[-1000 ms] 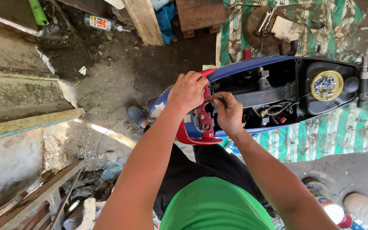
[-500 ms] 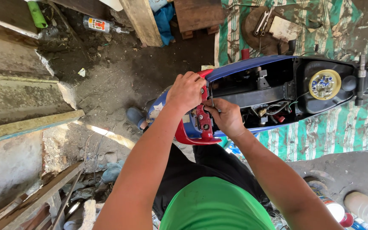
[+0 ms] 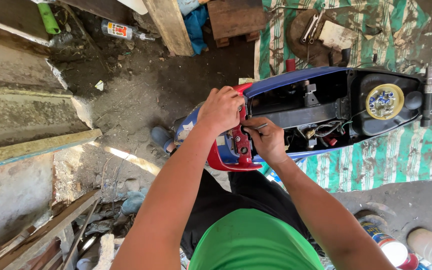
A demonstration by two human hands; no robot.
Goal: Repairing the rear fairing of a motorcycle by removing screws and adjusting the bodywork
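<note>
A blue and red scooter body (image 3: 296,80) lies across the ground with its seat off, showing wiring and a black fuel tank with a yellow cap (image 3: 384,101). At its rear end sits a red tail piece (image 3: 236,160). My left hand (image 3: 221,109) grips the top of that red tail piece. My right hand (image 3: 265,140) is closed on a thin metal tool (image 3: 259,127), its tip against the red part beside the left hand.
A green striped mat (image 3: 376,165) lies under the scooter. A round plate with wrenches (image 3: 311,27) rests on the mat behind it. Wooden planks (image 3: 168,22), a bottle (image 3: 121,31) and a concrete step (image 3: 21,110) are at left. Cans (image 3: 386,245) stand at lower right.
The hands have stayed on the red tail piece; the right hand has shifted slightly with the tool. The view has moved a little.
</note>
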